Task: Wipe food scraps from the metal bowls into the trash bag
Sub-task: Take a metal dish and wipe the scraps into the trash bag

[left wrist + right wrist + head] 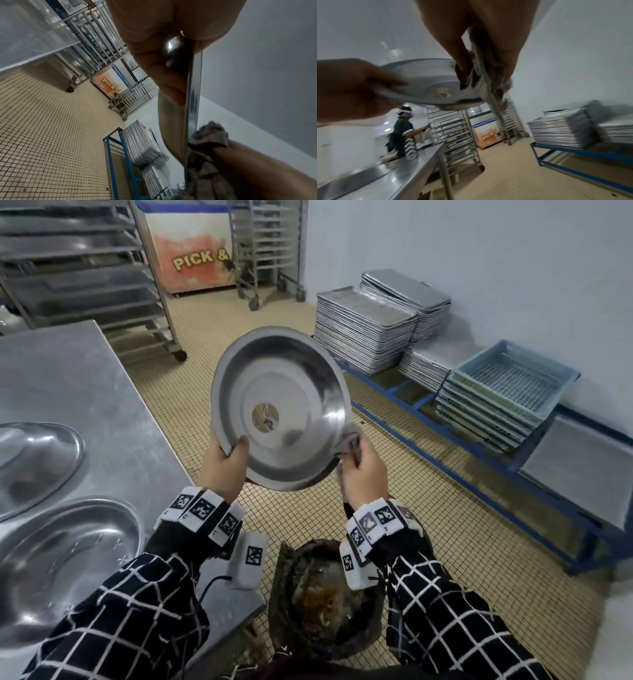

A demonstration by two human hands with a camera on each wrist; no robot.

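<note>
Metal bowl (281, 409) held in air, tilted toward wearer, above trash bag (325, 601) on tiled floor. Left hand (224, 463) grip pinches bowl's near-left rim, thumb inside. Right hand (364, 474) grip bunched round grey cloth (351, 441), pressed to bowl's right rim. Round label at bowl centre. Bag holds brown scraps, probably food; view dim. Two more bowls (65, 556) on steel bench (102, 405), left.

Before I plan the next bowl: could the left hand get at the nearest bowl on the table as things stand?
Probably not yet. The left hand grips the rim of the raised bowl, so it is occupied; the nearest table bowl lies uncovered beside that arm, otherwise unobstructed.
</note>
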